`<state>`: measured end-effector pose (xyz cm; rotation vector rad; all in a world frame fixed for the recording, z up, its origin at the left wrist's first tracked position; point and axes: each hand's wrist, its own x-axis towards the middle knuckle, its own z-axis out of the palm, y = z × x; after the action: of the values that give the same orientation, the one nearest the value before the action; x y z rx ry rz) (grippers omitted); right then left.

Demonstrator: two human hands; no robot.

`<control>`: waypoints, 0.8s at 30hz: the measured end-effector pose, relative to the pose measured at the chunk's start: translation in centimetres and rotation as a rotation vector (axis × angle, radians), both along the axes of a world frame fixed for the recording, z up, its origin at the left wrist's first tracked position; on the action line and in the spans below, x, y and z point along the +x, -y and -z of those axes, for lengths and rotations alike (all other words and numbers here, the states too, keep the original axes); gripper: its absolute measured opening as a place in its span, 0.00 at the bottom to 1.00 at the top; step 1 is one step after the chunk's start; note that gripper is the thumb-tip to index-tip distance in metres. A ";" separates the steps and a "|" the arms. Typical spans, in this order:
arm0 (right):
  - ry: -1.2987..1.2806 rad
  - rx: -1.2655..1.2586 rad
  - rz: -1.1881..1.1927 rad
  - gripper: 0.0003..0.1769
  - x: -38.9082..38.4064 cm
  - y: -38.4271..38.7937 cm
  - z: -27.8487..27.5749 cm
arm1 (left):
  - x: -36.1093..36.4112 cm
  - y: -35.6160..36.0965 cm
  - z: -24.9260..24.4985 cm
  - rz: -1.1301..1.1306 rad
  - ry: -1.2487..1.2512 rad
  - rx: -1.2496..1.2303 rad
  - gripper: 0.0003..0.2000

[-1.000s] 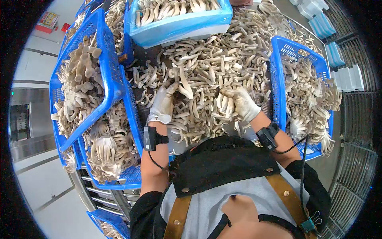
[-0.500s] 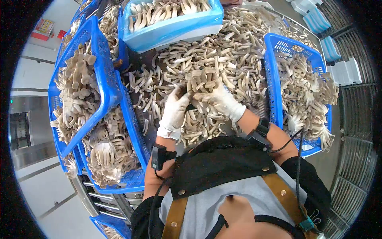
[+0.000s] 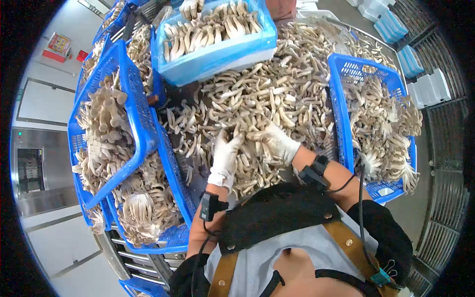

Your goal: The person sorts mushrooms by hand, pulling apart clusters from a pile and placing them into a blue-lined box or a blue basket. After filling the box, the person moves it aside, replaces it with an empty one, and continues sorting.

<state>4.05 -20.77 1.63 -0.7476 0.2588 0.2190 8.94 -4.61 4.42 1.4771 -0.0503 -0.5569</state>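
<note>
Long-stemmed brown-grey mushrooms (image 3: 292, 81) lie loose in a heap over the table. My left hand (image 3: 226, 154), in a white glove with dirty fingertips, is at the near part of the heap, its fingers closed around mushrooms. Just to its right is my right hand (image 3: 278, 142), gloved the same way, with bent fingers closed on mushrooms and pointing toward the left one. The fingertips of the two hands are a small gap apart. What lies under the fingers is partly hidden.
A blue-lined white box (image 3: 217, 54) of neatly laid mushrooms stands at the back, another person's gloved hand (image 3: 192, 8) over it. Blue baskets of mushroom clusters stand left (image 3: 143, 123) and right (image 3: 341, 114). Foam boxes (image 3: 430, 89) are at the far right.
The upright bunch of mushrooms between my hands no longer stands out from the heap. My hands sit lower in view, the whole view having shifted. Another person's hand has appeared over the box.
</note>
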 end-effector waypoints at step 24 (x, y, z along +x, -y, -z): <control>0.445 -0.791 -0.025 0.10 21.5 8.9 -15.0 | 18.6 10.4 -9.8 0.042 0.710 0.091 0.36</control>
<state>25.56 -29.66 16.65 -1.5554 -0.1064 -0.0427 27.56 -15.04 14.18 1.7037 -0.6171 -0.0442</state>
